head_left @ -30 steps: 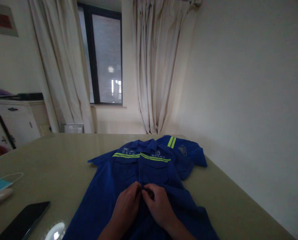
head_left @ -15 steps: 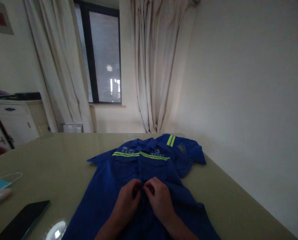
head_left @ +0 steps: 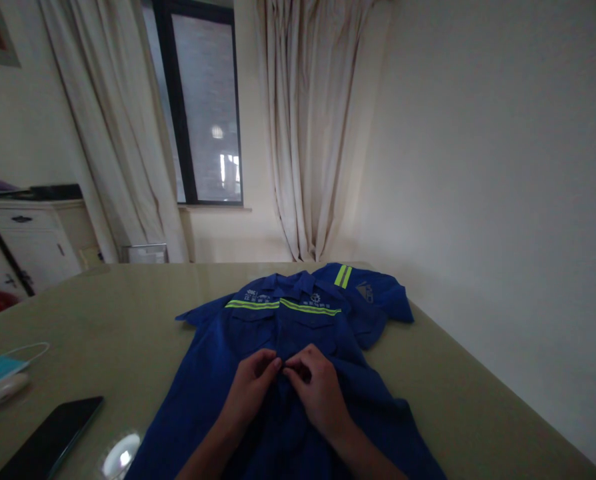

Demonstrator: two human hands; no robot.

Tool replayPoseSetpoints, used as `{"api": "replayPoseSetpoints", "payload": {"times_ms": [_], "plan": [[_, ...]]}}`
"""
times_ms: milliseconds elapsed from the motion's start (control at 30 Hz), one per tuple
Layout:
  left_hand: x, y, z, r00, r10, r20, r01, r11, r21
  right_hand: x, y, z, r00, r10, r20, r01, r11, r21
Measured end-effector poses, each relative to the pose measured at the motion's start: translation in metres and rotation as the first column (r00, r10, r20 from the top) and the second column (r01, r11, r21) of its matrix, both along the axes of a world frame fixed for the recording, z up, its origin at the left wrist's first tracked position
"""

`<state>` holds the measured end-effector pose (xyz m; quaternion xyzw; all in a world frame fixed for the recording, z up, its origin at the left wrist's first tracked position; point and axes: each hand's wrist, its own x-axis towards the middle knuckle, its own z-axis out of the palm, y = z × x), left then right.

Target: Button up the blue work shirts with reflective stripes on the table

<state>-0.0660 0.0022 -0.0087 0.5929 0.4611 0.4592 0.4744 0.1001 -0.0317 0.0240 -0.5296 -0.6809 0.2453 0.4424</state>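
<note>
A blue work shirt [head_left: 248, 330] with a yellow-green reflective stripe across the chest lies face up on the table, collar toward the far side. Both hands meet at its front placket, just below the chest pockets. My left hand [head_left: 253, 383] pinches the cloth on the left of the opening, thumb against fingers. Close beside it, my right hand [head_left: 314, 383] pinches the right edge in the same way. Any button between the fingertips is too small to make out. Behind the shirt's right shoulder lies another folded blue garment [head_left: 378, 293] with a similar stripe.
On the left of the table [head_left: 128, 333] lie a dark phone [head_left: 51, 437], a blue face mask [head_left: 1, 372] and a pale computer mouse [head_left: 3, 392]. A round light reflection shows near the shirt's lower left. A wall [head_left: 503, 200] borders the table's right edge.
Both hands stay at the placket, with the fingertips shifted slightly and the left thumb now more extended. The whole view has moved a little; the shirt lies as before.
</note>
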Motion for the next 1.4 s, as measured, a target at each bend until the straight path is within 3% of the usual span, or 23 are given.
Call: {"api": "replayPoseSetpoints", "payload": {"times_ms": [167,400,500,667,867,1100,1267,1400], "plan": [[0.001,-0.003,0.008,0.999,0.047,0.019,-0.045,0.997,-0.059,0.0,0.001,-0.004,0.999,0.026,-0.025,-0.026,0.999,-0.019],[0.0,-0.005,0.006,0.993,0.008,-0.121,-0.006,1.0,0.017,0.0,0.001,-0.008,1.0,0.006,-0.008,-0.006,1.0,0.004],[-0.001,-0.005,0.006,0.997,-0.007,-0.08,0.006,1.0,-0.014,-0.001,0.001,-0.009,1.0,-0.002,-0.011,0.002,1.0,0.02],[0.0,-0.009,0.014,0.999,0.043,0.032,-0.037,0.984,-0.172,0.0,0.0,-0.008,0.999,0.036,0.012,-0.037,0.998,0.043],[0.001,-0.011,0.019,0.992,0.03,0.122,-0.008,0.985,-0.174,0.001,-0.001,-0.006,0.996,0.023,0.085,-0.027,0.998,0.055],[0.001,-0.011,0.015,0.973,0.136,0.186,-0.087,0.963,-0.254,0.0,-0.004,-0.009,0.98,0.025,0.198,-0.05,0.991,0.122],[0.001,-0.005,0.008,0.973,0.12,0.195,-0.073,0.97,-0.231,-0.001,-0.005,-0.01,0.974,0.01,0.225,-0.052,0.982,0.183],[0.003,-0.003,0.005,0.979,0.115,0.167,-0.09,0.985,-0.148,-0.001,-0.003,-0.008,0.994,0.022,0.111,-0.04,0.987,0.156]]}}
